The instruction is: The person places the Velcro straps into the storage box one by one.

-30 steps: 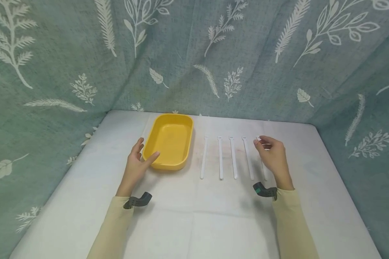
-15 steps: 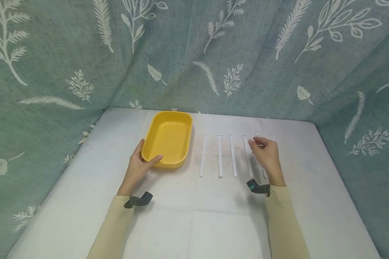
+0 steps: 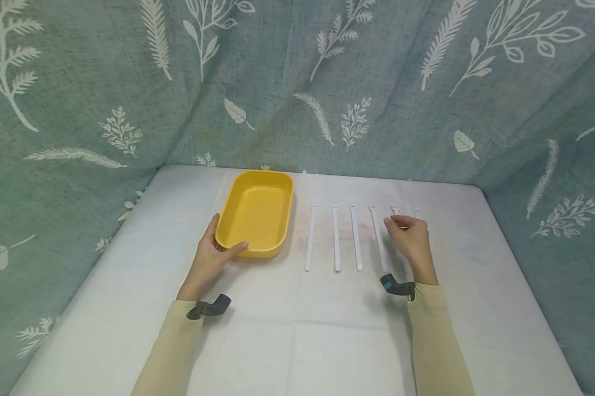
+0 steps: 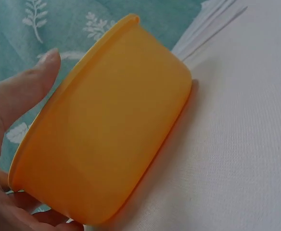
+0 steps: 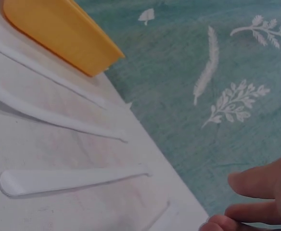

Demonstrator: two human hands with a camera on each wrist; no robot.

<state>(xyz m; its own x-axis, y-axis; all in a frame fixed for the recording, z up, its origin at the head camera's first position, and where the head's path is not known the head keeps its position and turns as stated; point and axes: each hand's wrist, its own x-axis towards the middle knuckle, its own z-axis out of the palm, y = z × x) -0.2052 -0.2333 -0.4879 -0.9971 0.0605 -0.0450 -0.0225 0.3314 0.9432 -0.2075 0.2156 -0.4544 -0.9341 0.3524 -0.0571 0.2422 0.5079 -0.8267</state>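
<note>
A yellow rectangular tray (image 3: 260, 217) stands on the white cloth, left of centre. My left hand (image 3: 212, 256) grips its near left corner, the thumb over the rim and the fingers against the outer wall, as the left wrist view (image 4: 15, 110) also has it. Several slim white plastic sticks with small slotted heads, one of them near the middle (image 3: 356, 239), lie in a row to the right of the tray. My right hand (image 3: 412, 239) hovers over the right end of that row, its fingers loosely bent. It partly covers one stick (image 3: 395, 209); nothing shows between thumb and fingers.
A white cloth (image 3: 292, 352) covers the table. Behind and on both sides hangs a green curtain (image 3: 277, 82) with white leaf prints, close to the table's edges. The rightmost stick (image 3: 416, 211) shows only its head past my right hand.
My left hand has closed onto the tray's corner from a looser pose. My right hand has shifted slightly left, baring the head of the rightmost stick.
</note>
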